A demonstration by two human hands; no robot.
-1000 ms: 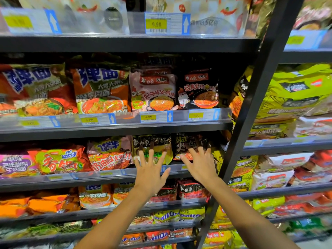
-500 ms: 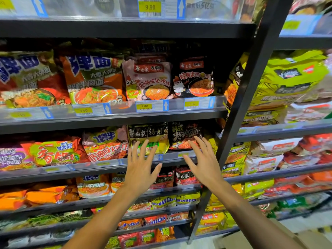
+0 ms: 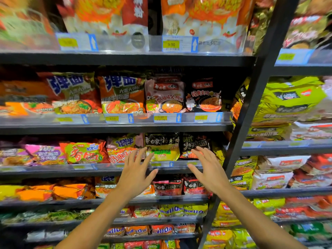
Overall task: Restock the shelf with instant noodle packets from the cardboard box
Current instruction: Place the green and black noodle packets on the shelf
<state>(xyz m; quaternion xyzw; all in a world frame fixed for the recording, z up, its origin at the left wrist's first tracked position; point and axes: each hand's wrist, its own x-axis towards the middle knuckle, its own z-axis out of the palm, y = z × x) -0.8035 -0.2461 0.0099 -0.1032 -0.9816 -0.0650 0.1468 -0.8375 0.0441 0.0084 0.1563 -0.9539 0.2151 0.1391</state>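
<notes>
Two hands raised before shelf [image 3: 115, 170]: left hand [image 3: 133, 175], right hand [image 3: 209, 170], each grip spread, empty.

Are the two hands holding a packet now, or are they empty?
Empty. Both the left hand and the right hand are open with fingers spread, before the yellow packet.

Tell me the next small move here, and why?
Probably reach back for a packet from the box, which is out of view: the left hand and right hand are open and empty before the black-and-yellow packet.
</notes>
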